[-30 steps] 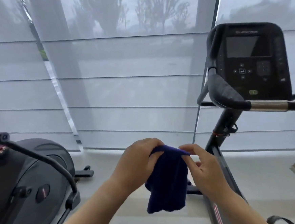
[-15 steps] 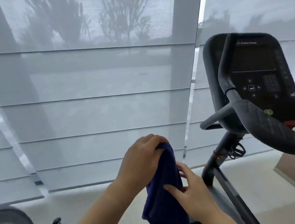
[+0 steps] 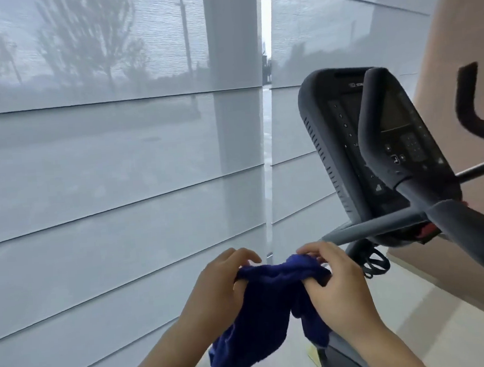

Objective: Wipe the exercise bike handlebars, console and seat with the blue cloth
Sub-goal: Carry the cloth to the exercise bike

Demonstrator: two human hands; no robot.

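Note:
The dark blue cloth (image 3: 262, 306) hangs between both hands at the bottom centre. My left hand (image 3: 217, 289) grips its left top edge. My right hand (image 3: 338, 285) grips its right top edge, so the cloth is stretched out and droops below. The exercise bike stands to the right. Its black console (image 3: 345, 152) tilts toward me, seen from the left side. The grey padded handlebars (image 3: 381, 131) loop up in front of the console and stretch out to the lower right. Another handlebar end (image 3: 368, 227) points left, just above my right hand. The seat is out of view.
Translucent grey window blinds (image 3: 117, 164) fill the left and centre. A pinkish wall (image 3: 461, 35) rises at the right behind the bike. The bike's post (image 3: 359, 253) with a cable loop drops to the pale floor (image 3: 419, 314).
The view has swung further left and closer to the bike. My hands have pulled apart and spread the cloth, which was bunched and hanging from the left hand before.

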